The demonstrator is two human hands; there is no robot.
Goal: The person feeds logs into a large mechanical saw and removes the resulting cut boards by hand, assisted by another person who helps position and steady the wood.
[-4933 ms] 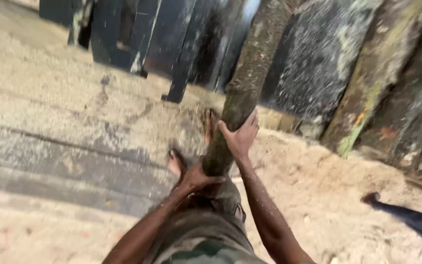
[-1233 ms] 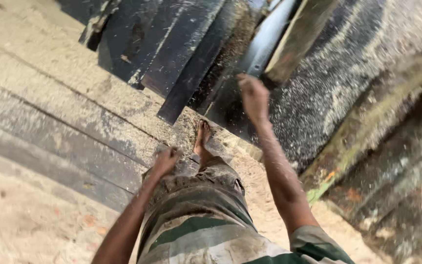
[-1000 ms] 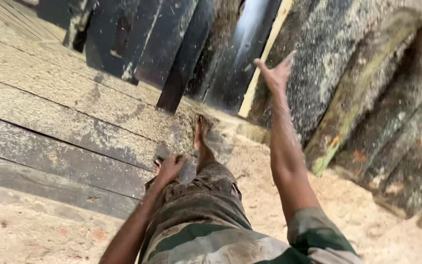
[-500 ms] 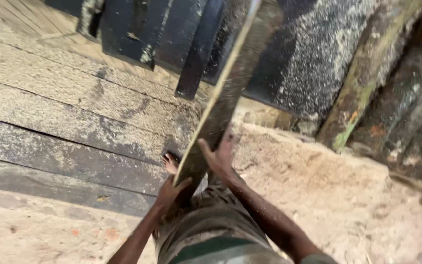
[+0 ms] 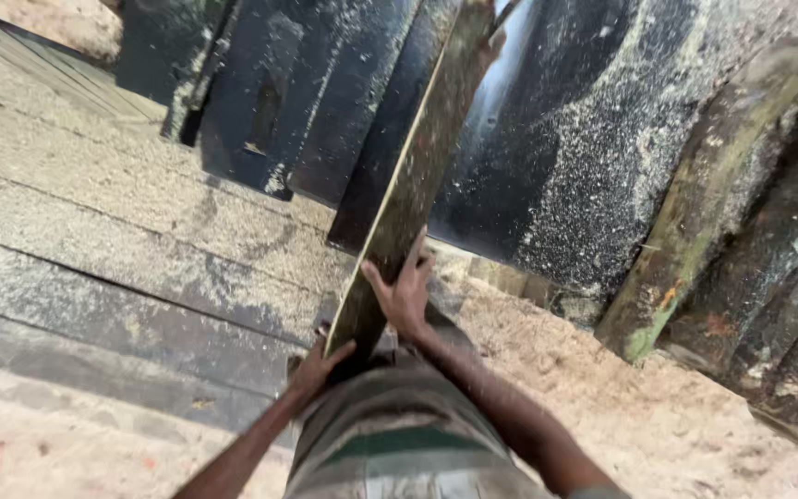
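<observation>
The person's right hand (image 5: 405,294) reached forward from a nearly straight arm and was wrapped around the right edge of a long wooden plank (image 5: 408,199), fingers curled up along its mossy face. The left hand (image 5: 318,366), on a bent arm coming in from lower left, clasped the plank's lower end, thumb over the pale sawn edge. The plank stood tilted, its foot low between the two hands in front of the person's camouflage trousers (image 5: 399,434), its top leaning away toward a row of dark slabs (image 5: 547,157) propped upright behind it and dusted with sawdust. To the left lay weathered floor boards (image 5: 113,249), grey and powdered. Sawdust (image 5: 658,416) covered the ground to the right, under mossy timbers (image 5: 722,185) leaning at an angle. No containers showed in the view.
</observation>
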